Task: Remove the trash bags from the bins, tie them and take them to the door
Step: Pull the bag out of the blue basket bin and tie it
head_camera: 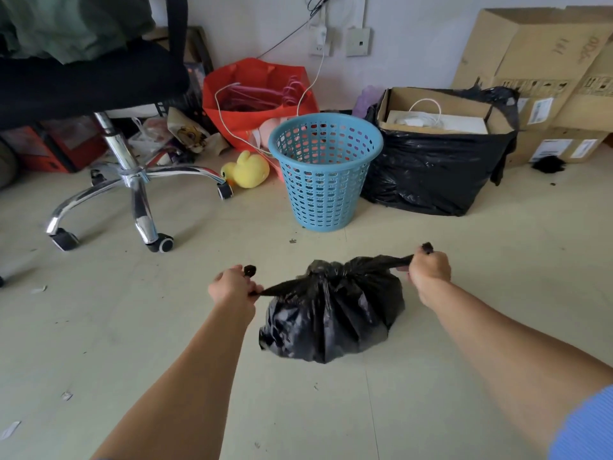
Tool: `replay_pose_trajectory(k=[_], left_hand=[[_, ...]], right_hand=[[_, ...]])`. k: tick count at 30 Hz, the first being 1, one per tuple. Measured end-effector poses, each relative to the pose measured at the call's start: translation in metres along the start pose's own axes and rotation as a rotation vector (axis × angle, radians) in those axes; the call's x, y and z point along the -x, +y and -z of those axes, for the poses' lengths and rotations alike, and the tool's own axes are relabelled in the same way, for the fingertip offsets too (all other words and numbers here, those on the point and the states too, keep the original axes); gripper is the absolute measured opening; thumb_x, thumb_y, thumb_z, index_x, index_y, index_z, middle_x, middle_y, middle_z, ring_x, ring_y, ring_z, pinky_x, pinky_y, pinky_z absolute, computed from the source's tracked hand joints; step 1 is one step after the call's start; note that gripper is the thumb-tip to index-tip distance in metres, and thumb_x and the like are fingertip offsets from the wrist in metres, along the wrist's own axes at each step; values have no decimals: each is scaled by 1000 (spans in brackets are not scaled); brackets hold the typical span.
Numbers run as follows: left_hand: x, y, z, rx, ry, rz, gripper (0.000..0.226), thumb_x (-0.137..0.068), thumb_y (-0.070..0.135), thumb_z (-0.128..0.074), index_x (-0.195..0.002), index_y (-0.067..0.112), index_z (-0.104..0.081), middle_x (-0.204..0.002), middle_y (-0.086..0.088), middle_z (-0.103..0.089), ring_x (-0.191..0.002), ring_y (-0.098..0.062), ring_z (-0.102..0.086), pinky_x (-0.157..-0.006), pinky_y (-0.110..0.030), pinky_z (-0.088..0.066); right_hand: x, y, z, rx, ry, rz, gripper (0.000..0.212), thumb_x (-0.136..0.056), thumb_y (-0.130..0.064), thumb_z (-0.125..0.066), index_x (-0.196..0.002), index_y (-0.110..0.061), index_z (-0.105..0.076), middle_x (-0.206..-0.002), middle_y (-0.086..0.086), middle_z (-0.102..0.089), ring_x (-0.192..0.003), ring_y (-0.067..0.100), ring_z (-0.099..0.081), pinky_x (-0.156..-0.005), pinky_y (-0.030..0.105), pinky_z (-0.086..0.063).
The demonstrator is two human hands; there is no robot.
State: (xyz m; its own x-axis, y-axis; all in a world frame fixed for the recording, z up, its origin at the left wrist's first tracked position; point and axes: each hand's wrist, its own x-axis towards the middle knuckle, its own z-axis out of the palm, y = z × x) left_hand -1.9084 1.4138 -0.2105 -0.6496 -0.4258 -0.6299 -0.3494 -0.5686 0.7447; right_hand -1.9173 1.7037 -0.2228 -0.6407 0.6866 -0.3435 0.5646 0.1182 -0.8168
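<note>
Trash bag (331, 313), soft, thin and probably light, slumps on the floor (132, 327). Left hand (232, 288) and right hand (429, 270) each have a grip clamped on a twisted tail beside its gathered neck, likely the best carrying point. It lies in front of the blue bin (323, 171), apart from it.

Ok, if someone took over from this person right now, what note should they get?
Left hand grips the left tail of the black trash bag; right hand grips its right tail, both pulled taut to the sides of the gathered neck.
The bag sits on the floor in front of the blue bin, which shows no liner.
Done: bag out, tie under way.
Left: finish the knot, carry the bag to the door, which is not in view.
</note>
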Motion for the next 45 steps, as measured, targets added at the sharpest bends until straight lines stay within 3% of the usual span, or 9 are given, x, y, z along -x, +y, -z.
replay_pose_trajectory(k=[5,10,14,17,25,29,36,40,45], left_hand=[[23,-17,-8,-1054,-254,-587,30,-88,20,-56,-117,13,-55,-101,-9,-66,-72,-21,-58,-63,-29,-48],[32,-23,-17,-1805,-408,-682,54,-78,57,-62,-124,28,-54,-111,0,-65,-104,-22,-58,-84,-34,-42],[30,-24,-19,-1648,-408,-594,42,-78,50,-68,-113,29,-60,-90,2,-63,-82,-19,-59,-75,-30,-45],[27,-21,-20,-1344,-512,-476,34,-81,37,-71,-109,21,-63,-76,-1,-60,-60,-18,-52,-59,-27,-45],[27,-15,-23,-806,-423,-315,20,-82,16,-73,-100,13,-65,-73,-6,-61,-59,-19,-51,-56,-28,-43],[26,-17,-17,-775,-395,-305,25,-81,11,-74,-102,12,-62,-79,-8,-64,-68,-23,-59,-58,-28,-49],[21,-6,-21,-865,-317,-267,18,-79,5,-70,-91,7,-57,-61,-7,-53,-46,-15,-41,-32,-14,-26],[27,-5,-18,-709,-395,-234,14,-91,13,-60,-81,5,-56,-40,1,-56,-31,-9,-45,-34,-16,-31],[13,17,-9,-692,-265,-312,37,-98,30,-46,-75,8,-63,-62,-8,-58,-51,-20,-52,-49,-27,-43]], right_hand=[[1,-10,1,-340,-39,-165,27,-102,-32,-44,-99,-6,-52,-84,14,-64,-49,23,-57,-40,24,-44],[17,-39,-7,-688,-375,-233,25,-100,-38,-49,-93,-14,-47,-68,14,-71,-66,26,-65,-60,31,-50],[29,-25,-18,-254,-613,26,48,-77,-54,-72,-105,-16,-63,-104,3,-72,-94,18,-64,-68,32,-49],[35,-6,-30,-2,-626,211,35,-80,-37,-77,-96,-8,-67,-93,1,-73,-86,17,-66,-66,28,-47],[46,-21,-43,-254,-319,195,28,-92,-32,-65,-69,-17,-73,-72,8,-57,-66,20,-45,-62,30,-38],[39,-9,-40,-266,-207,99,34,-90,-31,-68,-59,-17,-69,-61,4,-58,-56,19,-48,-55,29,-40],[80,-51,-39,-196,-468,606,28,-99,-30,-54,-82,-17,-73,-81,-3,-75,-67,-1,-63,-57,26,-51],[82,-58,-39,-198,-498,642,30,-102,-18,-50,-83,0,-63,-55,2,-60,-41,0,-49,-49,12,-40],[45,-40,-34,387,-406,645,36,-96,-43,-50,-75,-16,-60,-73,1,-62,-73,24,-59,-73,37,-47]])
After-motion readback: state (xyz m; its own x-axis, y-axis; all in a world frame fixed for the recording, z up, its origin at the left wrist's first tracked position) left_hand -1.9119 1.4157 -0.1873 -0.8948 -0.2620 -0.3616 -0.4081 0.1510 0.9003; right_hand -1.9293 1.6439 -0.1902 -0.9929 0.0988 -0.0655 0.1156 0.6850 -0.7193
